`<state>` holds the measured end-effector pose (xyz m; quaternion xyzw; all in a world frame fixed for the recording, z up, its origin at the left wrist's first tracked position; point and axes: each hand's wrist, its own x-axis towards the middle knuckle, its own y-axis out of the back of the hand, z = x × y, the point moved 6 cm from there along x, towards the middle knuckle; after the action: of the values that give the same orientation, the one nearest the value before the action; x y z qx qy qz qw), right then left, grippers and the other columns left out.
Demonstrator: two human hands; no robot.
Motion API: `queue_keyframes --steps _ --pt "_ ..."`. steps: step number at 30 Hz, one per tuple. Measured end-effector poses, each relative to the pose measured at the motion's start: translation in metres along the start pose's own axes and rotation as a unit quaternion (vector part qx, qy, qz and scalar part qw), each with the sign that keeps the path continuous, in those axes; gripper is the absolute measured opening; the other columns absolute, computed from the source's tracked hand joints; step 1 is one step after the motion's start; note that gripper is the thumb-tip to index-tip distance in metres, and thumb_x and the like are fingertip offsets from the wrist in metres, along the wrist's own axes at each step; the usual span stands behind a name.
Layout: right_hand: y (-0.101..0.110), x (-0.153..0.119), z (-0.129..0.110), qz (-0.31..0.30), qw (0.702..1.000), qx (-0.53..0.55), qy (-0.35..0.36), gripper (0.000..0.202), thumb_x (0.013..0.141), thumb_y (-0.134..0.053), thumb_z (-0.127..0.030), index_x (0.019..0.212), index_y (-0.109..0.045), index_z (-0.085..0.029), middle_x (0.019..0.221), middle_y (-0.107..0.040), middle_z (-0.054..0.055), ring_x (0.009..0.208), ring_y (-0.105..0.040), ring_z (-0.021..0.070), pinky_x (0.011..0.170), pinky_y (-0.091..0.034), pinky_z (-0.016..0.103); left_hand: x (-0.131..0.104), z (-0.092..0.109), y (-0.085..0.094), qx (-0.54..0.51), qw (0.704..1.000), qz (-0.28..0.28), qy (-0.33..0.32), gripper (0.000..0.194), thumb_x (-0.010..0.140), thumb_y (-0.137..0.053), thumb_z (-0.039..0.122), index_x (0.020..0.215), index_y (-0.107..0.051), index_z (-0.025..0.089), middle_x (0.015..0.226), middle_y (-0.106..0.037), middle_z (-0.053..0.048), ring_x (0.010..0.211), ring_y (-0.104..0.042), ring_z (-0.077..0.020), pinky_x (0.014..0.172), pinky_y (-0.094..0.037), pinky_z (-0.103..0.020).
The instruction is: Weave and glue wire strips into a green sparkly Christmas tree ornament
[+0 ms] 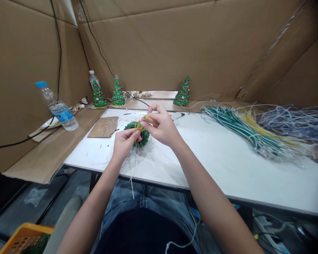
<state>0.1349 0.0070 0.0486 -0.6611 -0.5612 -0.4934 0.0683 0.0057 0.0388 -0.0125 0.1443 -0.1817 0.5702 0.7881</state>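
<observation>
A round green tinsel piece lies on its side on the white table, with thin yellow strands standing up from its middle and white wires trailing toward the front edge. My left hand pinches the yellow strands over the piece. In my right hand is a short light-brown rod, its end close to the strands. Some of my right fingers are curled round the rod; whether its tip touches the strands cannot be made out.
Three small green trees stand along the back. Bundles of green wires, yellow wires and purplish wires lie at right. A cardboard piece, bottle, white-handled tool and orange basket also show.
</observation>
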Motion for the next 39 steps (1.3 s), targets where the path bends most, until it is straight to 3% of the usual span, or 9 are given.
queue_keyframes --steps 8,15,29,34,39 --pt "0.011 0.003 0.005 0.07 0.996 0.019 -0.046 0.011 0.079 -0.054 -0.02 0.08 -0.064 -0.018 0.088 -0.042 0.004 0.082 -0.048 0.0169 0.071 -0.043 0.033 -0.001 0.001 0.001 0.006 1.0 0.007 0.0 0.03 0.078 -0.063 0.037 0.056 -0.064 0.016 0.057 -0.059 -0.001 0.058 -0.05 -0.012 0.06 -0.039 -0.025" --pt "0.008 0.004 0.01 0.054 0.996 0.001 -0.066 0.01 0.078 -0.054 -0.022 0.071 -0.06 -0.018 0.085 -0.043 0.004 0.082 -0.049 0.0178 0.076 -0.042 0.035 0.0 0.002 0.001 0.014 1.0 0.007 0.0 0.032 0.077 -0.064 0.039 0.055 -0.063 0.016 0.057 -0.058 -0.001 0.058 -0.05 -0.0127 0.059 -0.04 -0.025" --pt "0.012 0.002 -0.006 0.059 0.998 -0.009 0.022 0.005 0.079 -0.06 -0.021 0.076 -0.064 -0.02 0.091 -0.044 0.004 0.088 -0.05 0.0186 0.074 -0.044 0.033 0.0 -0.001 0.001 0.01 1.0 0.01 0.004 0.031 0.076 -0.064 0.039 0.056 -0.065 0.016 0.057 -0.059 -0.001 0.057 -0.05 -0.0121 0.059 -0.039 -0.025" --pt "0.01 0.002 0.001 0.027 0.998 0.032 -0.045 0.006 0.076 -0.062 -0.022 0.074 -0.065 -0.017 0.091 -0.045 0.005 0.079 -0.048 0.0164 0.067 -0.043 0.031 0.0 -0.001 0.001 -0.002 1.0 0.005 0.0 0.03 0.077 -0.064 0.037 0.056 -0.064 0.016 0.056 -0.059 -0.001 0.057 -0.05 -0.0118 0.059 -0.039 -0.024" --pt "0.009 0.003 0.01 0.017 0.993 0.066 -0.094 0.01 0.074 -0.064 -0.025 0.075 -0.067 -0.016 0.088 -0.047 0.003 0.076 -0.049 0.0154 0.071 -0.042 0.033 0.0 -0.001 0.001 -0.002 1.0 0.006 0.003 0.031 0.077 -0.064 0.037 0.055 -0.063 0.015 0.055 -0.058 0.0 0.055 -0.049 -0.0111 0.057 -0.038 -0.024"
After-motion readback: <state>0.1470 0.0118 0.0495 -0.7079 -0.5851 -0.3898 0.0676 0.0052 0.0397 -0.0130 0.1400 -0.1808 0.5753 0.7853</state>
